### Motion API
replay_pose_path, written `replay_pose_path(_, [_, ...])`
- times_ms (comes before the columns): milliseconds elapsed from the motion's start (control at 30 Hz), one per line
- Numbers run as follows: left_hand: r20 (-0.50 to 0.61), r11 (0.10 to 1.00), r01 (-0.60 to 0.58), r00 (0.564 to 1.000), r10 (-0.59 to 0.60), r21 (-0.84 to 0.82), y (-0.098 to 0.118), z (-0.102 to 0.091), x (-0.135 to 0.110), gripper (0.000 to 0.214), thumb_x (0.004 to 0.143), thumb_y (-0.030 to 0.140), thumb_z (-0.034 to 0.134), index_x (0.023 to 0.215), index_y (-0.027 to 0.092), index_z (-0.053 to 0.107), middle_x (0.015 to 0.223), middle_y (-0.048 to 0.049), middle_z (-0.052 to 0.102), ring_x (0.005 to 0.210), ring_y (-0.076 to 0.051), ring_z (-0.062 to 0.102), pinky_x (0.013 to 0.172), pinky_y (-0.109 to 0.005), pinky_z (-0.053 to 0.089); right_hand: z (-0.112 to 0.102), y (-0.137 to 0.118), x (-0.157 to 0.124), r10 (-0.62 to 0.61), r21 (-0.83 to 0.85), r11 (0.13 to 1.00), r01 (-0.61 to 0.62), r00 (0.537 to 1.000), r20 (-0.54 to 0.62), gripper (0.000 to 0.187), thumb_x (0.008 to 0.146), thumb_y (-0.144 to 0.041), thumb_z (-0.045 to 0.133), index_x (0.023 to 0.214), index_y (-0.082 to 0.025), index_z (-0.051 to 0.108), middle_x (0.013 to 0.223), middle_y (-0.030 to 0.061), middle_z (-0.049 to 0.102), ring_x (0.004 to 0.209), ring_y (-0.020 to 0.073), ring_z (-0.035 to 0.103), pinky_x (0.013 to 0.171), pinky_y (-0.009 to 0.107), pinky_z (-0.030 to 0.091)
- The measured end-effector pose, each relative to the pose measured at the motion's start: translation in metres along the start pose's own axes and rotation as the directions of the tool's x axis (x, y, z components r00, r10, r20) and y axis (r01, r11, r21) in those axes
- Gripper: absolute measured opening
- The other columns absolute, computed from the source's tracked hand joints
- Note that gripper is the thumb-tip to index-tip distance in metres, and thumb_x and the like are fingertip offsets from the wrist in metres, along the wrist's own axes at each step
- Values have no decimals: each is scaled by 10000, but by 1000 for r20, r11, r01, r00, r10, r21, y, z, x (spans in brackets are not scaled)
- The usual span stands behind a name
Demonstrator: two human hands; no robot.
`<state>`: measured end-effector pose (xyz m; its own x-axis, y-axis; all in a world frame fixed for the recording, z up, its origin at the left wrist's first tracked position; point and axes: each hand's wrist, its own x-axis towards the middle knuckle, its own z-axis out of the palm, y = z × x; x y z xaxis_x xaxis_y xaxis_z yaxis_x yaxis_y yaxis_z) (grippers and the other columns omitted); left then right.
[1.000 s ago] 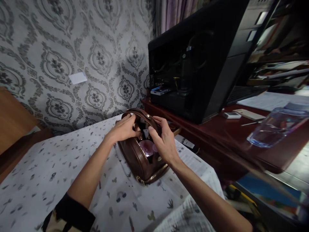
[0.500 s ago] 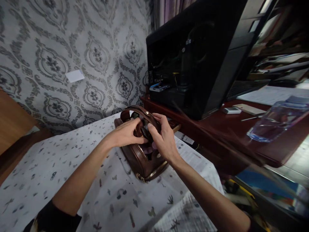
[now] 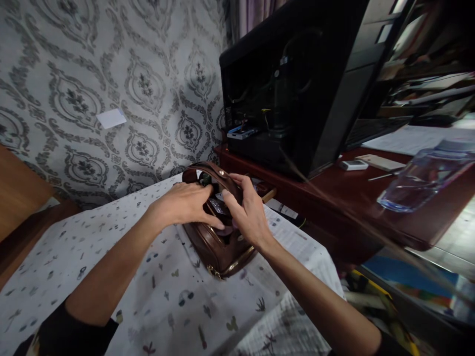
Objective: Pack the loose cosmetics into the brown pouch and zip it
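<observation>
On cloth left of the desk, bag sits open, right hand pinching its right side, left hand spread-fingered over its mouth; step apparently reaching in, next needing it steady.

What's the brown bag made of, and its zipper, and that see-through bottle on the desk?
Brown bag: looks like smooth leather, maybe imitation, because its surface has a soft sheen. Zipper: probably shiny metal, since it gleams gold. See-through bottle: likely glossy plastic, as it's clear with bright highlights, but glass is possible.
</observation>
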<state>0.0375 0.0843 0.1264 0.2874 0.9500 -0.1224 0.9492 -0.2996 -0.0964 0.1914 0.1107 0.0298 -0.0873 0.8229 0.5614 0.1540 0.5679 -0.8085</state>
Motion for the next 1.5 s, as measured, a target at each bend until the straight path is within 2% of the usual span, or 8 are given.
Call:
replay_pose_path(233, [-138, 999, -40, 990, 40, 0, -3, 10, -5, 427, 1000, 551, 431, 898, 200, 652, 934, -93, 717, 924, -285, 676, 809, -354, 474, 0, -2, -1, 19, -9, 1000, -19, 1000, 0, 445, 898, -475, 504, 1254, -211, 534, 1237, 126, 691, 1097, 314, 653, 969, 517, 492])
replay_pose_path(633, [-230, 986, -51, 973, 12, -161, -11, 16, -5, 396, 999, 367, 419, 680, 204, 587, 750, -46, 665, 745, -207, 611, 712, -321, 415, -4, -4, -1, 16, -36, 999, -16, 1000, 22, 444, 900, -495, 483, 1226, -197, 537, 1188, 124, 690, 1072, 314, 651, 951, 507, 496])
replay_pose_path(800, [-598, 967, 51, 777, -197, -251, -17, 29, -8, 84, 940, 290, 529, 949, 215, 566, 994, -54, 648, 945, -225, 615, 838, -338, 468, -4, -3, -1, 9, -18, 1000, -8, 1000, 21, 426, 887, -502, 507, 1201, -216, 553, 1175, 110, 705, 1052, 311, 661, 927, 496, 501])
replay_pose_path(867, [-688, 969, 91, 689, -228, -230, -19, 32, -4, 251, 898, 275, 608, 1129, 216, 530, 1159, -85, 609, 1107, -254, 588, 928, -363, 479, -3, -3, -1, 12, -13, 1000, -12, 1000, 14, 417, 872, -504, 531, 1184, -229, 566, 1173, 100, 712, 1067, 315, 662, 938, 497, 498])
replay_pose_path(1000, [-702, 979, 108, 684, -199, -172, -16, 31, 4, 530, 857, 236, 651, 1342, 199, 440, 1331, -134, 539, 1270, -290, 521, 1012, -395, 468, -3, -4, -1, 16, 19, 1000, -16, 1000, 2, 432, 843, -491, 561, 1188, -230, 563, 1184, 102, 712, 1088, 316, 666, 959, 506, 502])
replay_pose_path(1100, [-632, 961, 197, 724, -275, -191, -11, 28, 2, 158, 936, 312, 544, 1052, 209, 577, 1069, -88, 655, 1028, -263, 627, 883, -367, 495, -3, -6, 0, 6, 87, 996, -5, 1000, -17, 436, 832, -437, 586, 1213, -230, 540, 1224, 107, 712, 1115, 295, 678, 971, 470, 523])
replay_pose_path(1267, [-210, 992, 121, 971, -113, 29, -13, 22, 1, 301, 965, 270, 411, 763, 210, 626, 842, -82, 720, 866, -247, 681, 797, -340, 489, -4, -6, 1, 73, 161, 985, -62, 995, -62, 536, 831, -422, 603, 1308, -209, 481, 1261, 136, 708, 1071, 292, 713, 953, 469, 551])
replay_pose_path(1500, [264, 986, -103, 962, 65, 130, -32, -4, 36, 480, 744, 94, 493, 1095, 286, 758, 1063, -31, 788, 924, -225, 711, 756, -263, 507, -5, -3, 0, 61, 163, 985, -49, 996, -68, 590, 825, -400, 607, 1356, -198, 448, 1286, 153, 691, 1180, 301, 672, 982, 462, 535])
